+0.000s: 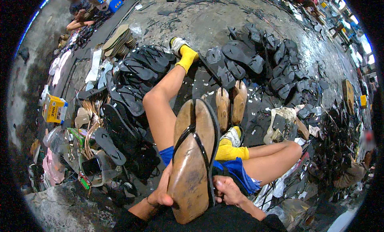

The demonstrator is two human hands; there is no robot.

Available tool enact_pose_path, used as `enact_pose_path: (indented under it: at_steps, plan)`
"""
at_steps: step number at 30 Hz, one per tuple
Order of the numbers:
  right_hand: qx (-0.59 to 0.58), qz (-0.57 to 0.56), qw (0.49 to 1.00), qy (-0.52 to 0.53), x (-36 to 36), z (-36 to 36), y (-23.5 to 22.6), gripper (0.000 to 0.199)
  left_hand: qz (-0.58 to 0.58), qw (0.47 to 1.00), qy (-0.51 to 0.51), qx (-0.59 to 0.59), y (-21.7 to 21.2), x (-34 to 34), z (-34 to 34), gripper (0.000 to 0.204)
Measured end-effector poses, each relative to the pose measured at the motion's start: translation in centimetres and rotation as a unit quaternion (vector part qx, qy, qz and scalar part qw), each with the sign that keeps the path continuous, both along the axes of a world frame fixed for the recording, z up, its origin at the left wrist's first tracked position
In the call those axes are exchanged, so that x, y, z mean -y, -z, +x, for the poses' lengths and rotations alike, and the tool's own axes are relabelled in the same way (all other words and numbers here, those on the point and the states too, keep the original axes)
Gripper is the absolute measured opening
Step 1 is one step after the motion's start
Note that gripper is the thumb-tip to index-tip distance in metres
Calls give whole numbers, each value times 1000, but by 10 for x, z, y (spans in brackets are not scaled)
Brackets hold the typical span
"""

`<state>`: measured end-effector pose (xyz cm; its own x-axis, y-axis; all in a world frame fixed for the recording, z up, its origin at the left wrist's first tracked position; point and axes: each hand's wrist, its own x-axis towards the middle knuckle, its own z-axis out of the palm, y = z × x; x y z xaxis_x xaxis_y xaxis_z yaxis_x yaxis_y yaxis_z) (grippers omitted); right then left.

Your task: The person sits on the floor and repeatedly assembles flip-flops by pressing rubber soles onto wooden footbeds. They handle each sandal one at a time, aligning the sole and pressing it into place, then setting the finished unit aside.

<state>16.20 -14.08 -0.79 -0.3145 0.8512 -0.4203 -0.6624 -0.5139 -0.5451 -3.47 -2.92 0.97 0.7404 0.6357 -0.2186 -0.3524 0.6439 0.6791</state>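
Observation:
In front of me stands a brown wooden shoe last (186,180), its toe end up and split by a slot. Over it runs a black thong strap (202,149), and a black sandal sole (216,138) shows along its right edge. My left hand (162,188) grips the last low on the left side, thumb on its face. My right hand (227,190) is closed beside the sole's lower right edge, fingers curled; what they hold is hidden. Past my knees, a pair of wooden lasts (239,102) lies on the floor by my shoe.
Black sandals (132,68) pile up at the left, and more black sandals (244,56) lie ahead to the right. A yellow box (55,109) stands at the far left near a phone (92,167). Other people (80,12) sit farther off. Scraps litter the floor.

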Motion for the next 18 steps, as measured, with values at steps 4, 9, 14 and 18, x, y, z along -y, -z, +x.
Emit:
enact_pose_path:
  at_steps: [4,9,14,18]
  plan:
    - [-222,6,971,-92,-10,4,4,42,43,998,-19,36,0,-1,-2,156]
    - [192,124,972,47,-38,-6,15,40,155,986,-21,-55,-29,-17,15,158]
    - [50,177,978,101,-36,1,14,102,463,821,22,-333,-49,-39,54,137]
    - [-104,-33,951,291,-20,7,-2,105,648,635,-27,-420,-48,-56,51,49]
